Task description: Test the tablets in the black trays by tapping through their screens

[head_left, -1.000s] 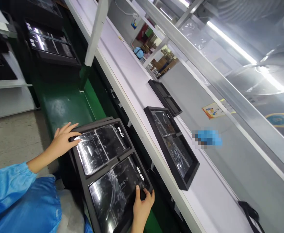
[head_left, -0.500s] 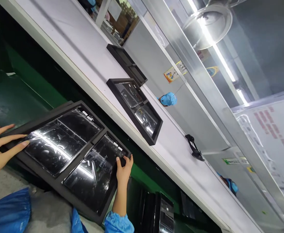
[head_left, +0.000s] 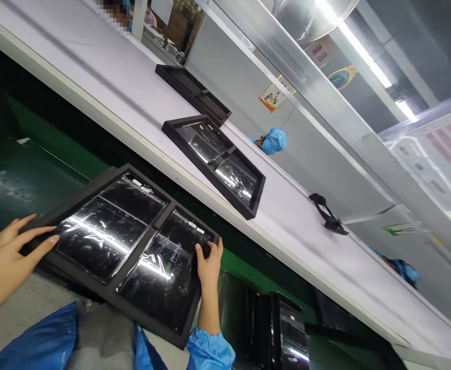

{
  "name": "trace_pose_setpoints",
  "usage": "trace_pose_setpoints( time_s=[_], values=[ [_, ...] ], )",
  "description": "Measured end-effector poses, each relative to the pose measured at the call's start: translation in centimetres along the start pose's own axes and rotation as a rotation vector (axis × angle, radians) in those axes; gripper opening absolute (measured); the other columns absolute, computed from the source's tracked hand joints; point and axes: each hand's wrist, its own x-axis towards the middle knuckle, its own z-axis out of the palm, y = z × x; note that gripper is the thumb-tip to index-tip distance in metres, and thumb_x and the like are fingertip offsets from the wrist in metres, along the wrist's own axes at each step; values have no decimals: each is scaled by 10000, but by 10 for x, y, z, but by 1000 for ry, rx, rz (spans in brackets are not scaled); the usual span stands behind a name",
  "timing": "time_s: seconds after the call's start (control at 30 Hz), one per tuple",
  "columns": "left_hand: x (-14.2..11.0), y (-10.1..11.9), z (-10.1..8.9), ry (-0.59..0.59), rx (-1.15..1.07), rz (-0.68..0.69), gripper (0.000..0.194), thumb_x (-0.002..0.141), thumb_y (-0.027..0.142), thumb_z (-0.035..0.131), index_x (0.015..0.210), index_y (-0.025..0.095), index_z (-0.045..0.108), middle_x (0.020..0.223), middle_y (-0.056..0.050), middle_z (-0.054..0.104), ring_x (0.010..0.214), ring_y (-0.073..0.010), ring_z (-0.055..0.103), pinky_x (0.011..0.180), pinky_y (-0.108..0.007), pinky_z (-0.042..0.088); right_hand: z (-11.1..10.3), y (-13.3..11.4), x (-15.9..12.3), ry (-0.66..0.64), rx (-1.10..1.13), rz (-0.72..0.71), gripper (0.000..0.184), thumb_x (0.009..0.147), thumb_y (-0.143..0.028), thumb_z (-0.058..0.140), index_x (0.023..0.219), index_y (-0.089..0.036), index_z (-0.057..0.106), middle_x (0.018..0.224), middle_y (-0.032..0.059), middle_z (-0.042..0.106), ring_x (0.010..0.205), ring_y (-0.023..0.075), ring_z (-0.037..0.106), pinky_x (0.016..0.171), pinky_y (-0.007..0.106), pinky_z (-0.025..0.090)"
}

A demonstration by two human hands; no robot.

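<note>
A black foam tray (head_left: 111, 285) with two side-by-side compartments is held low in front of me, tilted in view. Each compartment carries a glossy black tablet under clear film; the right tablet (head_left: 159, 272) shows the word Android, and the left tablet (head_left: 105, 231) reflects a bright light strip. My left hand (head_left: 19, 252) grips the tray's left edge, thumb on top. My right hand (head_left: 210, 262) is closed around the right edge, with the thumb near the tablet's border. A second dark layer shows under the tray's left side; I cannot tell what it is.
On the white bench (head_left: 287, 231) sits another foam tray (head_left: 217, 167) with two film-covered tablets, and behind it a further tray (head_left: 194, 92). A black strap-like object (head_left: 328, 215) lies farther right. More trays (head_left: 287, 329) stand below the bench. Blue-capped people (head_left: 274, 141) are beyond the partition.
My view has shifted a little, so the held tray and both hands appear slightly farther right. Both hands keep their grip on the tray.
</note>
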Motion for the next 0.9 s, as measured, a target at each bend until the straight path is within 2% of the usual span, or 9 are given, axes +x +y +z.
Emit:
trace_pose_setpoints(
  time_s=[0.1,0.2,0.27,0.3,0.37,0.43,0.53,0.7,0.9],
  values=[
    [2,19,-8,24,-103,-47,456,867,574,421,1021,218,660,1441,-130,484,1411,-354,362,1179,-540,306,0,-5,-2,108,94,24,529,819,-544,597,1149,-133,628,1503,205,414,1362,339,436,1078,453,390],
    [2,25,-10,31,-130,-48,419,885,536,412,1029,241,673,1461,-66,476,1423,-348,341,1184,-514,297,-1,-7,-13,247,292,105,704,848,-545,574,1416,-161,414,1497,183,431,1301,298,515,1026,418,449],
    [2,24,-10,37,-137,-51,416,898,526,399,1031,250,680,1468,-35,468,1421,-346,343,1177,-495,307,-1,-3,-24,204,357,200,855,819,-574,597,1499,-162,283,1540,188,372,1331,304,490,1032,407,450],
    [1,24,-10,36,-137,-52,418,901,527,398,1030,248,682,1471,-42,465,1424,-347,339,1177,-499,309,-1,0,-30,156,364,250,901,796,-596,607,1505,-146,281,1542,193,372,1353,314,467,1053,410,434],
    [2,21,-10,16,-132,-55,411,901,532,419,1029,240,679,1479,-82,455,1439,-357,310,1177,-539,308,-2,9,-40,45,370,333,902,761,-632,615,1466,-121,381,1488,186,460,1357,325,463,1084,408,405],
    [3,18,-10,-17,-131,-55,385,905,521,443,1042,241,670,1499,-101,428,1461,-362,263,1173,-585,296,-2,18,-47,-36,406,382,806,755,-645,612,1364,-124,529,1372,157,590,1295,324,529,1069,401,416],
    [5,13,-9,-31,-142,-41,324,904,490,469,1034,267,664,1512,-80,410,1472,-355,238,1179,-608,268,-2,25,-49,-65,472,424,703,736,-630,636,1242,-142,637,1220,116,695,1171,321,616,998,393,465],
    [9,13,-10,-28,-171,-29,263,890,468,495,992,290,660,1498,-59,428,1470,-358,243,1183,-611,261,-1,22,-44,-33,470,457,680,684,-593,660,1195,-144,670,1199,99,705,1171,318,612,974,375,476],
    [10,14,-12,-48,-191,-36,281,890,481,480,982,275,647,1479,-74,446,1473,-330,248,1199,-585,242,0,19,-43,-26,519,512,653,650,-550,678,1159,-140,686,1179,99,709,1172,334,608,1006,397,453]
  ],
)
